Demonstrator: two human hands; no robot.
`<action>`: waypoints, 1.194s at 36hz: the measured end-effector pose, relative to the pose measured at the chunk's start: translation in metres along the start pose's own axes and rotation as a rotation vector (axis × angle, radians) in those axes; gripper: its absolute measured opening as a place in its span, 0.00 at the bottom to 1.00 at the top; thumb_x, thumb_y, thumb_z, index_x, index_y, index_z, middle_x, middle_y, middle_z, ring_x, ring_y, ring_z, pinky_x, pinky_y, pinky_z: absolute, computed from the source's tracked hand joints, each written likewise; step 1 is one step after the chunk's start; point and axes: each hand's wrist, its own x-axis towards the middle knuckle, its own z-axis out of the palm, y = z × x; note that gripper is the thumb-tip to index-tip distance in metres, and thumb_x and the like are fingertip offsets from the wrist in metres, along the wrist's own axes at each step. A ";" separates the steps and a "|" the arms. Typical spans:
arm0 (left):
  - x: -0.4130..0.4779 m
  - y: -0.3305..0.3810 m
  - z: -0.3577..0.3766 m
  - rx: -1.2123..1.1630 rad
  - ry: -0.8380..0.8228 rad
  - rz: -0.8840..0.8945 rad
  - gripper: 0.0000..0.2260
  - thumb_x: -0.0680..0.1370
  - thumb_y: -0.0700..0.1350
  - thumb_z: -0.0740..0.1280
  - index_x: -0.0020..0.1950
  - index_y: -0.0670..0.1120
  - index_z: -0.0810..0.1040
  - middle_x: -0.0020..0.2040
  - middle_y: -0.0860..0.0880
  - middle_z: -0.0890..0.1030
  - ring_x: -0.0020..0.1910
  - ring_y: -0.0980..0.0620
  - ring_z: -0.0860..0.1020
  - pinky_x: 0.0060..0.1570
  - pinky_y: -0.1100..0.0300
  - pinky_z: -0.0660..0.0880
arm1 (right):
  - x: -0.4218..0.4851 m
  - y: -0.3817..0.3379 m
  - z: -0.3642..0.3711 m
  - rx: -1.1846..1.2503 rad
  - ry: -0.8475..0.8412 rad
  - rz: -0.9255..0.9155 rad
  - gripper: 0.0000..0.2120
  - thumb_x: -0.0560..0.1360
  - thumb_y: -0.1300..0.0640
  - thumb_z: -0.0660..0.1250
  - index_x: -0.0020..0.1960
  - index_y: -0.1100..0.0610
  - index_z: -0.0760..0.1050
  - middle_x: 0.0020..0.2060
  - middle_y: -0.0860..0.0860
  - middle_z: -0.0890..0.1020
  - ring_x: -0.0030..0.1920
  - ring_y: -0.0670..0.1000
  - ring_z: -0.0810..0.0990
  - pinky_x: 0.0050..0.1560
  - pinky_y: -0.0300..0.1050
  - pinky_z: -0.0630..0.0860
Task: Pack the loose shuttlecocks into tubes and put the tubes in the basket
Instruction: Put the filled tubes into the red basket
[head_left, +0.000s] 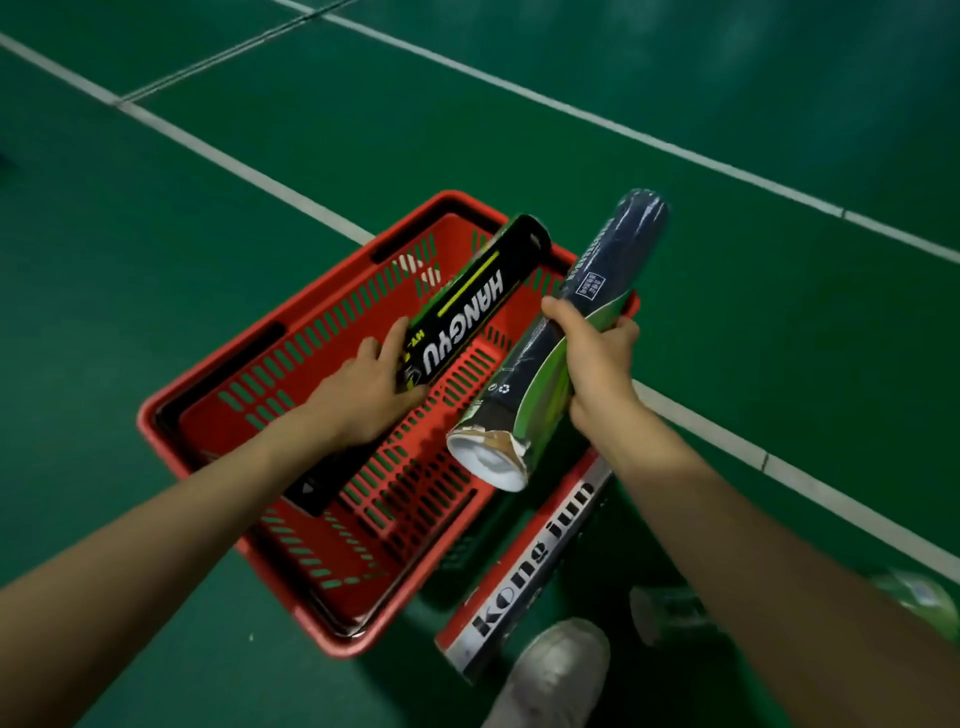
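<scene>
The person bends over the red basket (448, 200), which stands on the green court floor (727, 156). The left hand (363, 384) has its fingers curled round the black tube (467, 317) and holds it slanted inside the basket, far end against the far wall. The right hand (597, 364) grips the dark blue tube (613, 270) firmly around its middle, above the right rim. Its near end is torn and shows white inside; whether that is shuttlecocks, I cannot tell. I think the step is putting tubes in the basket. Next, the black tube should be laid flat and let go, then the blue one lowered beside it. A red and white tube (530, 561) lies on the floor just beside the basket, not yet packed away.
</scene>
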 end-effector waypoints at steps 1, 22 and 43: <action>0.000 -0.008 0.005 0.033 -0.024 -0.003 0.37 0.78 0.60 0.60 0.77 0.54 0.39 0.68 0.40 0.63 0.63 0.36 0.70 0.61 0.43 0.70 | -0.001 0.002 0.002 -0.009 -0.013 -0.009 0.40 0.65 0.49 0.76 0.69 0.54 0.58 0.58 0.53 0.76 0.57 0.55 0.77 0.61 0.55 0.74; 0.063 -0.068 0.072 0.551 -0.061 -0.187 0.28 0.82 0.47 0.53 0.78 0.46 0.42 0.70 0.39 0.62 0.65 0.38 0.65 0.63 0.44 0.63 | -0.002 0.030 0.027 -0.139 -0.056 -0.056 0.41 0.71 0.51 0.74 0.74 0.51 0.51 0.46 0.42 0.67 0.49 0.43 0.70 0.60 0.43 0.67; 0.010 0.027 0.024 -0.721 -0.300 0.201 0.43 0.69 0.53 0.75 0.76 0.55 0.52 0.67 0.58 0.67 0.64 0.60 0.67 0.62 0.64 0.65 | -0.003 0.051 0.037 -0.105 -0.198 -0.062 0.50 0.65 0.47 0.75 0.74 0.44 0.43 0.64 0.53 0.72 0.64 0.54 0.73 0.66 0.58 0.70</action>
